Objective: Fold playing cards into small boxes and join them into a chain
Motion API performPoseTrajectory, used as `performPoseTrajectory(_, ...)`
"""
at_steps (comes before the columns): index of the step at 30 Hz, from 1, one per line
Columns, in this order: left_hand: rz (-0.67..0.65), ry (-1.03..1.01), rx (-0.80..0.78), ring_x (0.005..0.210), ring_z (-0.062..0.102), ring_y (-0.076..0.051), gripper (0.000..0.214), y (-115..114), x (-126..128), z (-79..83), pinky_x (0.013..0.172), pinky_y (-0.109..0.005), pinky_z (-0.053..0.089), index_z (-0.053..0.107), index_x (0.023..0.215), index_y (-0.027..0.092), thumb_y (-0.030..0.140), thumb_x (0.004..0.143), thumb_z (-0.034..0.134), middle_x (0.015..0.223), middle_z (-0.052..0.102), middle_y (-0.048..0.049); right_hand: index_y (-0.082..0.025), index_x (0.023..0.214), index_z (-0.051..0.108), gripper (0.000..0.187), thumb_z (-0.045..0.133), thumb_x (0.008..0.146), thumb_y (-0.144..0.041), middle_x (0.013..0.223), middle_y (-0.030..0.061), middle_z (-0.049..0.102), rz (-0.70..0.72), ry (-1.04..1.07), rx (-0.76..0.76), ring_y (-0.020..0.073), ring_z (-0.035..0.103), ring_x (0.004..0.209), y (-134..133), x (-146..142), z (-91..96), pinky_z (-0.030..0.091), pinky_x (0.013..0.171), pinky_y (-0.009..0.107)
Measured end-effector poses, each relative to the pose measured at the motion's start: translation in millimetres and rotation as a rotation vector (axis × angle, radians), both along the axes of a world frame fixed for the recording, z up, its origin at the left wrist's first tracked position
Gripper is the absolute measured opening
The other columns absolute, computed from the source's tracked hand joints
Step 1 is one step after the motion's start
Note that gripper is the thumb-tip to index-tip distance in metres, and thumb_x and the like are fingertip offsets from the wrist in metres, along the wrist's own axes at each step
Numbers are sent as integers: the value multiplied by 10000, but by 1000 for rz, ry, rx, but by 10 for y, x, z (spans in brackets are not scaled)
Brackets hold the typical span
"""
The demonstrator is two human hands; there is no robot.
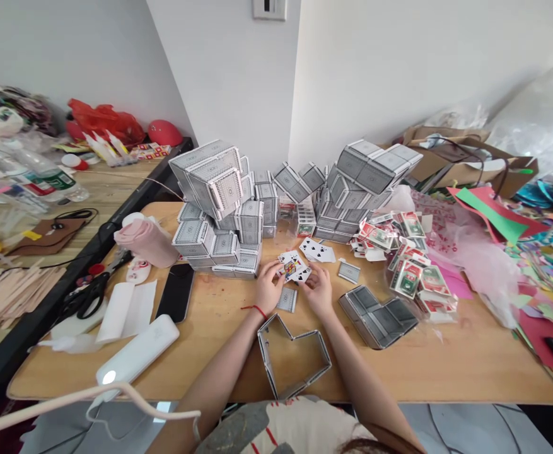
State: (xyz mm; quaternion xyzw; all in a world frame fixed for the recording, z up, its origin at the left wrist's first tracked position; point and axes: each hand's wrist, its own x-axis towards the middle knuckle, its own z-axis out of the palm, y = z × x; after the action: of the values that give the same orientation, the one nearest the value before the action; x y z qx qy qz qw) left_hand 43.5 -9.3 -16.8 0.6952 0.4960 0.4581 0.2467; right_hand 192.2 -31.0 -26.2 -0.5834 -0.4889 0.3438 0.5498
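Note:
My left hand (pixel 268 287) and my right hand (pixel 318 290) meet over the middle of the table, fingers closed on a small fan of playing cards (pixel 291 265), face up, a court card among them. Just beyond lie more face-up playing cards (pixel 318 251). One card lies face down (pixel 286 300) below my hands, another grey-backed card (pixel 349 272) to the right. Between my forearms stands a hollow heart-shaped frame (pixel 266 364) made of cards. A filled-looking heart-shaped card piece (pixel 375 316) rests to the right of my right hand.
Stacked card structures stand at back left (pixel 217 180) and back right (pixel 364 170). Several card boxes (pixel 408 271) are heaped on the right. To the left are a black phone (pixel 175 293), a white glue gun-like device (pixel 139 350), black scissors (pixel 91 296) and a pink cloth roll (pixel 146 239).

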Motion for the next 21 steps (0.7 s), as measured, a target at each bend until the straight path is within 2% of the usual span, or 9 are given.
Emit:
performPoseTrajectory(4,14,-76,-94,764,570,-120,307,-7,16,-13,682,-279,509,500,1073,188,195,766,517,1022,537,-77,-193,1070,489,493,644,605,-241,1098,106,436,19,54,-22,156,595,706,6,44,12,531,610,330)
performPoseTrajectory(7,10,-91,-132,671,553,-92,335,-2,18,-26,623,-251,505,484,1078,178,199,748,542,1014,535,-76,-197,1066,486,499,650,596,-231,1106,107,448,28,76,-23,155,595,710,11,49,9,531,618,332)
performPoseTrajectory(12,-32,-95,-168,649,543,-80,388,8,0,-29,604,-239,499,474,1098,183,200,722,571,1038,516,-78,-200,1119,458,586,672,577,-259,1163,114,414,31,154,-28,163,601,767,12,55,-26,527,666,335)
performPoseTrajectory(15,-74,-104,-208,674,559,-96,447,12,-10,-17,619,-243,498,446,1136,180,196,711,583,951,552,-58,-193,1133,459,618,687,561,-254,1158,114,416,38,206,-13,178,609,791,19,61,-39,522,700,359)
performPoseTrajectory(21,-138,-98,-277,656,566,-106,450,10,-14,22,606,-239,492,445,1138,174,206,711,584,819,581,-27,-175,1066,489,555,688,554,-255,1157,121,452,51,238,-13,200,611,837,33,64,-47,511,733,373)
